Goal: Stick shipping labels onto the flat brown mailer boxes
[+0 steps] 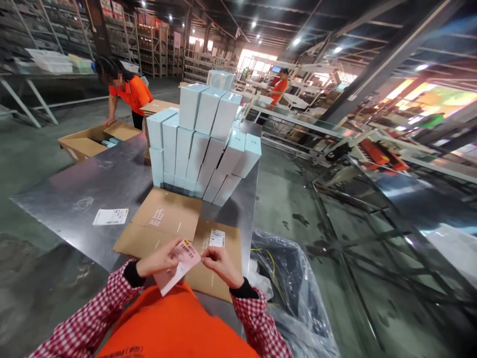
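Note:
A white shipping label with a barcode and a yellow mark is held in front of my body. My left hand grips its left side, thumb on top. At its right corner, my right hand pinches the edge between thumb and fingers. Beneath both hands lies flattened brown cardboard with white printing. Another label is on the cardboard's right part. Beyond it rises a stack of pale blue boxes. A separate label sheet rests on the metal table to the left.
The metal table has a sharp left corner. A co-worker bends over an open carton at the far left edge. Clear plastic bagging hangs at my right, and metal frames stand beyond it.

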Action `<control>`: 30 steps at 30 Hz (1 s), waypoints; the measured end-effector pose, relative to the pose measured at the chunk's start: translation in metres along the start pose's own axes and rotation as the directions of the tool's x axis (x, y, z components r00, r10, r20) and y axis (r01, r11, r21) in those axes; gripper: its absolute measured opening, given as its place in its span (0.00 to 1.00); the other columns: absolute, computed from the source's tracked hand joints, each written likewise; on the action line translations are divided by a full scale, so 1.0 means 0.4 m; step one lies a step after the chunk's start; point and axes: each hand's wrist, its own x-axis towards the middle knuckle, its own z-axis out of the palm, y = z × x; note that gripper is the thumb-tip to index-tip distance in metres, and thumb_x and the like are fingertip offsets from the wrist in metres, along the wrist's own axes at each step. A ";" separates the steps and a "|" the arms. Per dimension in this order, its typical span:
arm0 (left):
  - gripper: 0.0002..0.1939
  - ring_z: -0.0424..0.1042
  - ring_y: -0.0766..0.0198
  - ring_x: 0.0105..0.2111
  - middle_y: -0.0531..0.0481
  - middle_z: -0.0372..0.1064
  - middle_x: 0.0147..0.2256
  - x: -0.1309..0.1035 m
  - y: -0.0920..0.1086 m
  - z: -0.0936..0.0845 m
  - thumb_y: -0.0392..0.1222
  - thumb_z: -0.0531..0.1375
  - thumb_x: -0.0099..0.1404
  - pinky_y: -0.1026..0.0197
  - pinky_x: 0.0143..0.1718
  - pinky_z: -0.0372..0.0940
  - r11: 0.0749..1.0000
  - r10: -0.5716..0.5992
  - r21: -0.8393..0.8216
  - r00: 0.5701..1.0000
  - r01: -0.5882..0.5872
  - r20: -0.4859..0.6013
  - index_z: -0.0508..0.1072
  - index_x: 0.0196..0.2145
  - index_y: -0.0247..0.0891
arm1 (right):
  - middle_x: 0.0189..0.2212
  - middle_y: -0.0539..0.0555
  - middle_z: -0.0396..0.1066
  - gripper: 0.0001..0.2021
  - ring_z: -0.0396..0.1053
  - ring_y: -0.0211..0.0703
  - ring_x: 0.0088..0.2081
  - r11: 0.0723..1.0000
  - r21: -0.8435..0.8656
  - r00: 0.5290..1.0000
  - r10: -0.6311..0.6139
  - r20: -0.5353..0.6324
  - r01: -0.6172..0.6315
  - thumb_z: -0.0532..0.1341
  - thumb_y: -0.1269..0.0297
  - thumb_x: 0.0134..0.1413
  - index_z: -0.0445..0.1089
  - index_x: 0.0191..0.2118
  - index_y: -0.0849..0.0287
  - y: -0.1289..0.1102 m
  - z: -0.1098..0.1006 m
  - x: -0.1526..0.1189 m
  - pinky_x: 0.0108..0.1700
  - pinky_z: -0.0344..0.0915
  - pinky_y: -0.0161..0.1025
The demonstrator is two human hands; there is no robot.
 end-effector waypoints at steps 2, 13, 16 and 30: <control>0.24 0.70 0.64 0.32 0.49 0.71 0.37 0.002 -0.004 0.005 0.33 0.57 0.55 0.65 0.31 0.66 0.999 0.009 0.052 1.000 -0.009 -0.001 0.63 0.50 0.38 | 0.19 0.48 0.63 0.05 0.56 0.34 0.22 1.000 -0.006 1.000 0.007 0.010 -0.007 0.58 0.68 0.41 0.70 0.23 0.62 0.001 -0.004 -0.006 0.26 0.51 0.34; 0.19 0.66 0.54 0.48 0.46 0.70 0.44 0.099 0.126 0.031 0.39 0.61 0.55 0.53 0.50 0.61 0.922 0.236 0.360 0.945 -0.144 -0.227 0.69 0.45 0.38 | 0.14 0.43 0.59 0.09 0.52 0.30 0.18 0.730 0.682 0.995 0.091 -0.034 -0.043 0.66 0.62 0.37 0.65 0.23 0.59 0.006 -0.033 -0.025 0.24 0.47 0.33; 0.08 0.69 0.59 0.41 0.49 0.73 0.37 0.146 0.193 0.089 0.42 0.58 0.60 0.59 0.45 0.62 0.881 0.292 0.418 0.950 -0.221 -0.114 0.73 0.36 0.38 | 0.17 0.46 0.64 0.11 0.57 0.33 0.21 0.687 0.724 0.979 0.096 -0.177 0.064 0.67 0.60 0.39 0.65 0.25 0.58 0.017 -0.050 -0.027 0.26 0.51 0.33; 0.10 0.70 0.60 0.37 0.47 0.74 0.35 0.507 0.138 0.221 0.40 0.55 0.67 0.62 0.39 0.62 0.642 0.326 0.691 0.934 -0.333 0.147 0.76 0.36 0.36 | 0.28 0.51 0.65 0.08 0.62 0.39 0.32 0.991 -0.080 0.834 -0.131 -0.536 0.104 0.54 0.62 0.52 0.67 0.28 0.60 0.272 -0.298 0.097 0.38 0.61 0.37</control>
